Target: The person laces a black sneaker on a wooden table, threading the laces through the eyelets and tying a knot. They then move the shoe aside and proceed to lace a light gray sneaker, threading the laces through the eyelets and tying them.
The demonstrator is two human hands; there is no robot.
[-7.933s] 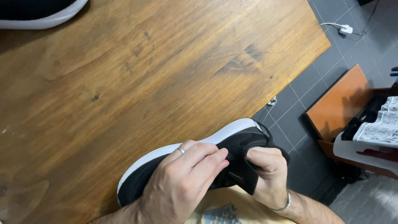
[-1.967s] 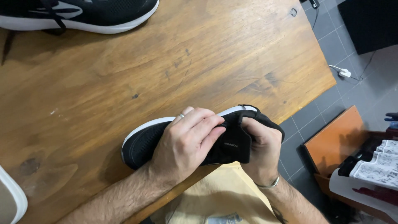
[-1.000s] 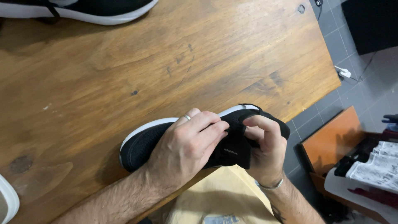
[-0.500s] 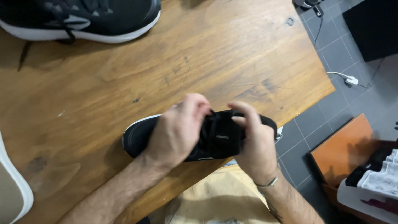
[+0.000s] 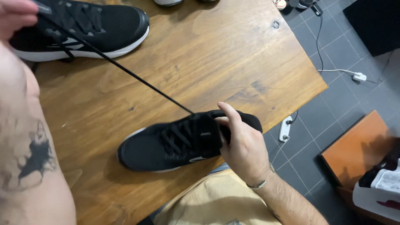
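A wooden counter (image 5: 233,62) carries two black shoes with white soles. The near shoe (image 5: 183,139) lies at the counter's front edge, its long axis running left to right, toe to the left and heel to the right. The second shoe (image 5: 83,29) rests at the far left. The right hand (image 5: 241,143) grips the near shoe's heel, fingers clenched around the collar. One black lace (image 5: 125,71) stretches taut from the near shoe's eyelets up to the left hand (image 5: 16,14), which pinches its end at the upper-left corner.

Second black sneaker (image 5: 83,29) at table's (image 5: 233,54) far edge; white charger (image 5: 358,76), orange box (image 5: 358,146) on tiled floor
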